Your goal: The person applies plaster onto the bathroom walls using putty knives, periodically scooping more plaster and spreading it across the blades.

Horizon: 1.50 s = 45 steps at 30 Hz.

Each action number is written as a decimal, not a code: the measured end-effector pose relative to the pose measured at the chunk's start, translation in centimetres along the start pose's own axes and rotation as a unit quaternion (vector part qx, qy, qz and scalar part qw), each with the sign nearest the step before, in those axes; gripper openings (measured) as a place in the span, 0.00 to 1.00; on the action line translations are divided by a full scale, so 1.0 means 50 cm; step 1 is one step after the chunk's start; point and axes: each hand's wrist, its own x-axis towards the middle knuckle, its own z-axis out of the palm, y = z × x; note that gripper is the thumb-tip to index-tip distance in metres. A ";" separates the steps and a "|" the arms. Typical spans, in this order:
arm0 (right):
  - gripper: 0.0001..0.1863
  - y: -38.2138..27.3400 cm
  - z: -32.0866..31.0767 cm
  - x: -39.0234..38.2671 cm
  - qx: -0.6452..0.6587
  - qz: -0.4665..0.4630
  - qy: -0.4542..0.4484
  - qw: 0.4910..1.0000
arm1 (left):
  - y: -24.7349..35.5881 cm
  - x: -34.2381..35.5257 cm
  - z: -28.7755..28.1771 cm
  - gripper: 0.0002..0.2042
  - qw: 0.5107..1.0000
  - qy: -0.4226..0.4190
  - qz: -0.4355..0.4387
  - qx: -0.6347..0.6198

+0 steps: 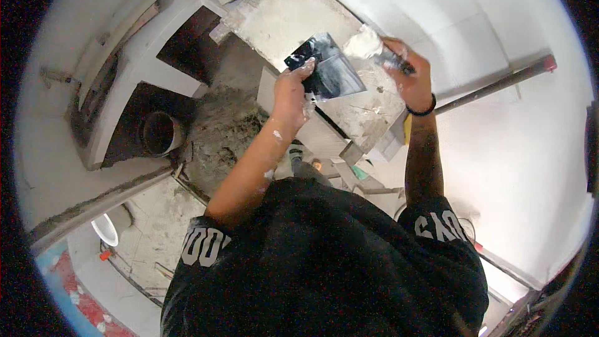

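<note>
My left hand [291,97] is closed on the near-left edge of a dark, glossy, square plate [337,76], its thumb lying on the top face. Whitish smears cover part of that face. In my right hand [413,75] is the dark handle of a putty knife [394,61]. A thick lump of white paste [363,43] hides most of its blade, just beyond the plate's right corner. Both tools are above a dusty, pale worktop [274,15]. White splashes mark my left wrist and forearm.
White walls [499,168] rise at the right, where a long pole [493,86] slants. At left, a white built-in unit [131,56] has dark openings, with a bucket [178,135] in one. Rubble [218,143] covers the floor beside it. A white basin-like object [106,229] sits lower left.
</note>
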 end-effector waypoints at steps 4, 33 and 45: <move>0.32 -0.043 0.053 -0.038 0.001 -0.012 -0.067 0.998 | 0.007 -0.038 0.015 0.08 0.999 0.014 -0.025 -0.023; 0.13 -0.167 0.424 -0.114 0.524 0.183 0.166 0.815 | 0.250 -0.422 -0.420 0.11 0.903 0.234 0.358 0.048; 0.25 -0.247 0.546 -0.142 0.323 0.110 -0.016 0.940 | 0.194 -0.412 -0.395 0.10 0.910 0.267 0.289 0.132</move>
